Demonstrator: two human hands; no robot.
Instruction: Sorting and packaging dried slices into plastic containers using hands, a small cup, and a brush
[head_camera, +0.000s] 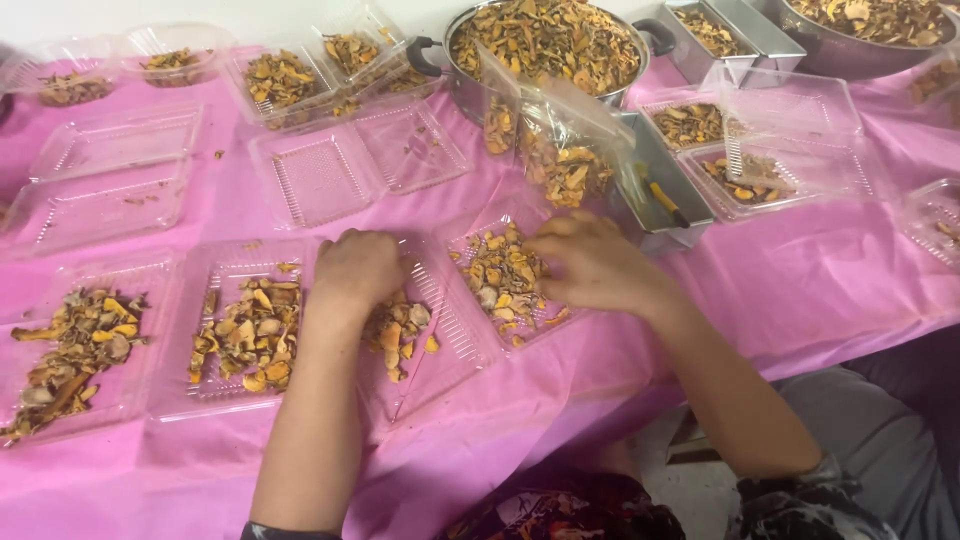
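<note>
Pink cloth (800, 290) under everything. Your left hand (355, 268) is curled, knuckles down on dried mushroom pieces (398, 335) in an open clamshell tray (445, 375); can't tell if it's gripping any. Right hand (590, 262), fingers bent, picks at the tray's other half. Pieces look light, brittle & crumbly: pinch gently, lift the flimsy tray from underneath w/ both hands. Big pot (470, 90) behind.

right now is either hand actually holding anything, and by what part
It cannot be told for sure. The left hand and right hand rest knuckles-up on the dried mushroom pieces in an open clear clamshell container; the fingers are hidden, so no hold shows.
</note>
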